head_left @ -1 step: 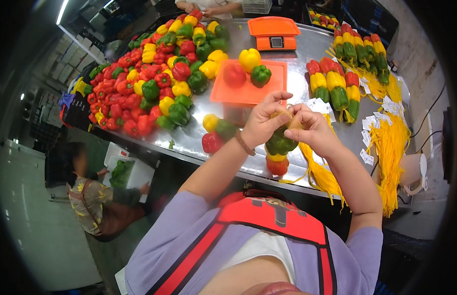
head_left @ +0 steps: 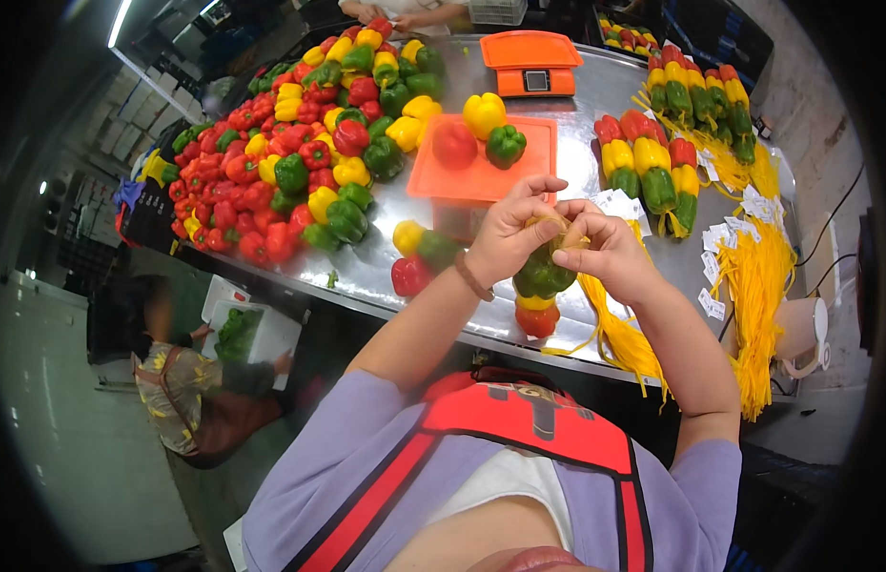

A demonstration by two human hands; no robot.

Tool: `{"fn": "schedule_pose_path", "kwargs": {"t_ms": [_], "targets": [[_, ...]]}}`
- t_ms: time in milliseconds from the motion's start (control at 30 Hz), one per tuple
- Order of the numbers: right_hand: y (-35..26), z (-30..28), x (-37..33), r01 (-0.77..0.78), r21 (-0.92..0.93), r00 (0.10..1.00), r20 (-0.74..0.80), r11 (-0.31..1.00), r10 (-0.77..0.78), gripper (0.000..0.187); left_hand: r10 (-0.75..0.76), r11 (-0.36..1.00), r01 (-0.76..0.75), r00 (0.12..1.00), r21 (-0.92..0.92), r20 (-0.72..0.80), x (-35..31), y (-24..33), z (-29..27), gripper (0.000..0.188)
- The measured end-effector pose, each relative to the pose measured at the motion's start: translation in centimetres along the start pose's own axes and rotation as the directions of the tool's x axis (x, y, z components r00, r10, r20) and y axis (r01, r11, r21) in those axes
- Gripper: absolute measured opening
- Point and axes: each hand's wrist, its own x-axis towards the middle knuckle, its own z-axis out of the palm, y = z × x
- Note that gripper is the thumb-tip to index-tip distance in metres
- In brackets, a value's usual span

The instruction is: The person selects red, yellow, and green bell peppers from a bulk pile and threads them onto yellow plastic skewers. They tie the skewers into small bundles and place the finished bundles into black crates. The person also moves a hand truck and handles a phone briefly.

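Observation:
A stack of three bell peppers stands near the front edge of the metal table: a green pepper [head_left: 543,276] on top, a yellow pepper [head_left: 533,303] under it and a red pepper [head_left: 538,322] at the bottom. Just above the green one, my left hand [head_left: 508,236] and my right hand [head_left: 605,246] meet with bent fingers, pinching the gathered yellowish end of what looks like a net bag around the stack. My fingers partly hide that end. Beside my right wrist hangs a bundle of yellow net bags [head_left: 619,338] with white tags.
Loose peppers [head_left: 262,181] heap at the left. An orange tray [head_left: 424,176] holds three peppers, with an orange scale [head_left: 530,67] behind it. Netted pepper stacks [head_left: 652,162], more yellow nets [head_left: 757,305] and a pale mug [head_left: 803,334] are right. A person [head_left: 185,381] works at lower left.
My hands have shifted very slightly while keeping their pinch over the stack. At lower left, the other person's head and arm have moved a little.

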Motion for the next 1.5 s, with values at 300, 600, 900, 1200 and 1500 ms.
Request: {"fn": "schedule_pose_path", "kwargs": {"t_ms": [300,600,900,1200,1500], "targets": [[-1.4,-1.1,0.5,-0.236,-0.325,0.959,0.076,0.916,0.274,0.041,0.058,0.998,-0.058,0.969,-0.007,0.24,0.5,1.5,-1.3,0.011],[-4.1,1.0,0.1,0.203,-0.814,0.974,0.224,0.544,-0.028,0.015,-0.151,0.98,0.183,0.941,-0.082,0.303,-0.4,-0.2,-1.6,0.074],[-0.5,1.7,3.6,0.049,-0.539,0.995,-0.049,0.841,-0.089,0.01,-0.319,0.947,0.298,0.915,0.122,0.247,-1.9,-2.8,-0.1,0.051],[17.7,-4.3,-1.6,-0.227,-0.483,0.972,-0.164,0.846,0.168,0.089,-0.555,0.742,0.373,0.808,-0.557,-0.199,-4.4,-6.2,-6.4,0.03],[18.9,-1.0,-1.1,-0.383,-0.365,0.89,0.1,0.848,0.445,0.087,-0.701,0.523,0.32,0.689,-0.79,-0.184,-8.2,-10.4,-10.0,0.036]]}}
